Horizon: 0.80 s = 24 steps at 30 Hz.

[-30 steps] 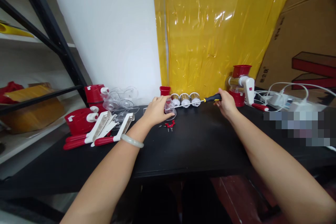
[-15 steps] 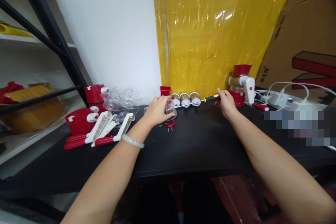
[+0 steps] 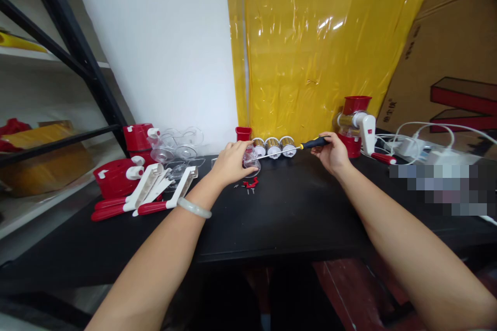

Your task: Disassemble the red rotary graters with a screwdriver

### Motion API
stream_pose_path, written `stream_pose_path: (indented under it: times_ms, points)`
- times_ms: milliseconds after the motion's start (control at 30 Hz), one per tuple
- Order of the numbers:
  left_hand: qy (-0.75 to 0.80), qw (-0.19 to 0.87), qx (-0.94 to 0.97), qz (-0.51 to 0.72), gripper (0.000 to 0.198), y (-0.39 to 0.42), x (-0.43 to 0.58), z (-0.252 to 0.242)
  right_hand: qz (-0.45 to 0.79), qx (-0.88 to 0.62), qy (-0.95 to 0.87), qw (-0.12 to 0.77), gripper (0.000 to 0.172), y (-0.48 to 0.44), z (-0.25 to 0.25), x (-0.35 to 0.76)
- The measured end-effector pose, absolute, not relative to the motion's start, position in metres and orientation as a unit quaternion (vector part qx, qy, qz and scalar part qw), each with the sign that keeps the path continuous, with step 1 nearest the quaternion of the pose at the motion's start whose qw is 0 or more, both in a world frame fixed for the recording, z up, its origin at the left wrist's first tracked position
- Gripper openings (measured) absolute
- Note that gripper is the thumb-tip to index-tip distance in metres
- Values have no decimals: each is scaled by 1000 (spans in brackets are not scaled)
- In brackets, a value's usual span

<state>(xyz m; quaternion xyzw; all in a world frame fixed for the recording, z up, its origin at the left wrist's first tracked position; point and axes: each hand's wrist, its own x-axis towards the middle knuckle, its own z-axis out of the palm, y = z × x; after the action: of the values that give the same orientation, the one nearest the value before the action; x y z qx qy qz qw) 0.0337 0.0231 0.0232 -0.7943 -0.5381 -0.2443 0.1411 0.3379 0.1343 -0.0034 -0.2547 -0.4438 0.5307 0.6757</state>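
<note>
My left hand (image 3: pixel 232 162) is wrapped over a clear plastic housing (image 3: pixel 251 161) on the black table, hiding much of it. In my right hand (image 3: pixel 331 153) is the black-and-yellow handle of a long screwdriver (image 3: pixel 315 143). Its shaft points left and its tip meets the clear housing beside my left thumb; the exact contact spot is too small to make out. Small red plastic pieces (image 3: pixel 251 183) and several screws (image 3: pixel 250 191) lie just in front of the housing. Behind it stand a red hopper (image 3: pixel 244 133) and three metal grater drums (image 3: pixel 273 147) in a row.
An assembled red-and-white rotary grater (image 3: pixel 352 126) stands at the right, near white cables and power strips (image 3: pixel 442 154). To the left are red grater bases (image 3: pixel 116 178), clear housings (image 3: pixel 178 145) and white crank arms with red handles (image 3: pixel 151 208). A shelf rack (image 3: pixel 97 83) borders the table's left.
My right hand has turned and its fingers have shifted on the screwdriver handle, showing more of the black grip. My left hand stays on the clear housing.
</note>
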Motion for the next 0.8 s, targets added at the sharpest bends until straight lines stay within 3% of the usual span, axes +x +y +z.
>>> stream_pose_path:
  times_ms: [133, 233, 333, 467, 667, 800]
  points:
    - [-538, 144, -793, -247, 74, 23, 34, 24, 441, -327, -475, 688, 41, 140, -6, 337]
    - [-538, 144, -793, -245, 75, 22, 34, 24, 421, -334, -485, 690, 35, 139, -6, 337]
    - [-539, 140, -794, -245, 75, 22, 34, 24, 481, -285, -463, 688, 27, 136, -4, 337]
    - [-539, 142, -793, -246, 75, 22, 34, 24, 527, -253, -453, 673, 28, 132, -3, 336]
    - [-538, 144, -794, -244, 75, 22, 34, 24, 463, -320, -472, 678, 29, 133, -2, 333]
    - [-538, 147, -794, -242, 76, 22, 34, 24, 528, -277, -436, 674, 25, 132, -3, 335]
